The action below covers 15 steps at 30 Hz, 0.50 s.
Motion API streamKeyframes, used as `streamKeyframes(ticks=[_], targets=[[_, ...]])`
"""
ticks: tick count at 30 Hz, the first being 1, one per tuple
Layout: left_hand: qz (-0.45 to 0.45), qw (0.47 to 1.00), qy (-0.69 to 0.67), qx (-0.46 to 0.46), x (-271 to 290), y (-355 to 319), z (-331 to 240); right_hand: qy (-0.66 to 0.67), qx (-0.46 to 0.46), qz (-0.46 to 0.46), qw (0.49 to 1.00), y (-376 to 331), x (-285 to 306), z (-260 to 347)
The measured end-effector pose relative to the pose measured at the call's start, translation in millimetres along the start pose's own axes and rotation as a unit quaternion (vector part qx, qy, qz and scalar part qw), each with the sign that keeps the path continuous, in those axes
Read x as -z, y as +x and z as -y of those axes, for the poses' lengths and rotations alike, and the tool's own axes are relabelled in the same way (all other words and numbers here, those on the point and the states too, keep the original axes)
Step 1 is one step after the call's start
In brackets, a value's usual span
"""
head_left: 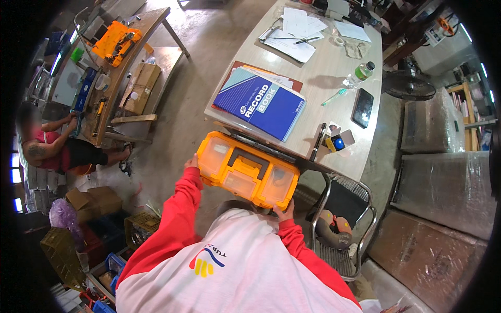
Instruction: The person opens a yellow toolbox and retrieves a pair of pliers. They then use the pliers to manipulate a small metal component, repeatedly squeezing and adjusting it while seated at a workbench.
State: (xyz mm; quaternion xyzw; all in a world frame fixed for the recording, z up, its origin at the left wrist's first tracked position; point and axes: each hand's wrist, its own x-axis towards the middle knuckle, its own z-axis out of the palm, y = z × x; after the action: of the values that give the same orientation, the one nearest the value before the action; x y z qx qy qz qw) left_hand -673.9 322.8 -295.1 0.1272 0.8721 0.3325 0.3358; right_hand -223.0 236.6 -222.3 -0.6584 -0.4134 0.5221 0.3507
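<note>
Your bench (334, 78) carries a blue book (261, 107), loose papers (297, 31), a phone (362, 107), a bottle (360, 74) and pens (318, 141).

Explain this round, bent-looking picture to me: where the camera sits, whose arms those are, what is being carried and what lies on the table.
The camera is worn on a person's head and looks down, so the red-sleeved arms rising from the lower edge are the wearer's own. Its very wide lens bends straight edges near the rim. There is no machine here, only bare hands.

The left hand and right hand hold an orange toolbox by its two ends, at the near edge of a long pale table.

On the table lie a blue book, loose papers, a dark phone, a bottle with a green cap and a black pen. A metal chair stands at the right. Another person sits far left by a cluttered workbench.
</note>
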Motion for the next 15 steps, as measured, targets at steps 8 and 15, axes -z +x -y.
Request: streamKeyframes(ticks=[8, 15], targets=[[0.123, 0.956, -0.256, 0.068, 35.7, -22.0, -127.3, -0.402, 0.299, -0.08, 0.862, 40.7, 35.5, 111.0], [0.155, 0.894, -0.406, 0.112, 7.2, -55.2, -117.2, -0.468, 0.314, -0.124, 0.817, 100.9, 46.6, 153.6]])
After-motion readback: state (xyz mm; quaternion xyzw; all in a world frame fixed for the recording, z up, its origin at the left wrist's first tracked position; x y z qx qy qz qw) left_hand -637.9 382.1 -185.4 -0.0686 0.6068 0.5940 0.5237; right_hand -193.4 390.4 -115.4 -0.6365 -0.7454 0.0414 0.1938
